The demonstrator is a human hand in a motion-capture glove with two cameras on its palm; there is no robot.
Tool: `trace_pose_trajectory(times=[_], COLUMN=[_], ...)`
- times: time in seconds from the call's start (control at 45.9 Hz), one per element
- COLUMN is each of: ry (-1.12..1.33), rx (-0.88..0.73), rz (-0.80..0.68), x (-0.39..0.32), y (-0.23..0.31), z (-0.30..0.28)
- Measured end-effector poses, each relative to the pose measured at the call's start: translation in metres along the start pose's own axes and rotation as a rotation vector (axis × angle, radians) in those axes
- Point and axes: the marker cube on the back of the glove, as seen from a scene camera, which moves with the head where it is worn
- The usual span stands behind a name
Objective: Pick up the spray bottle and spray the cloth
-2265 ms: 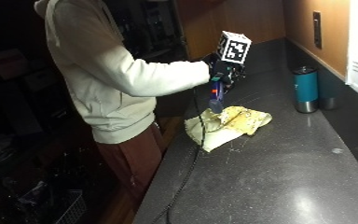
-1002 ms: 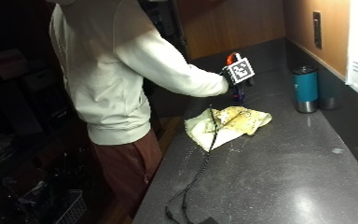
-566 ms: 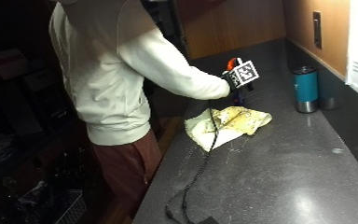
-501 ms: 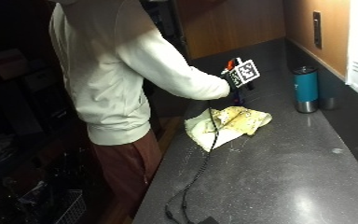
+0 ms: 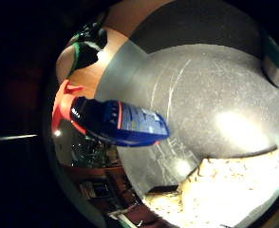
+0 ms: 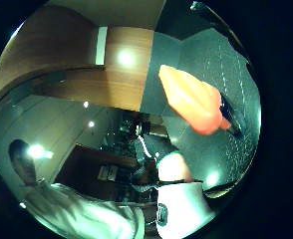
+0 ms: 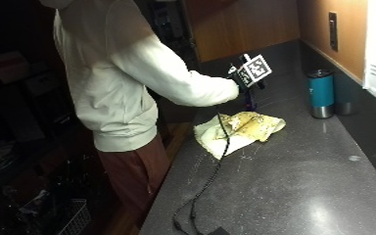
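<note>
Hand (image 7: 241,84) hovers beside the standing spray bottle (image 5: 120,123); its grip cannot be told.

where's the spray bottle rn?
In the outside view, the spray bottle is at the gloved right hand, above the counter, just beyond the yellow cloth.

1. We cannot make out the right hand (image 7: 243,84) or its fingers behind the marker.
2. The spray bottle (image 5: 120,122) is almost wholly hidden in the outside view.
3. The cloth (image 5: 234,190) runs past the palm view's edge.
</note>
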Motion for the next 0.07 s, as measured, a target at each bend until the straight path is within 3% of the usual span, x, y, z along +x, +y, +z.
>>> trace_pose_trajectory(times=[0.065], ry=[0.003], rx=[-0.004], rz=[-0.005], x=[-0.0025], y=[0.0062], z=[-0.0083])
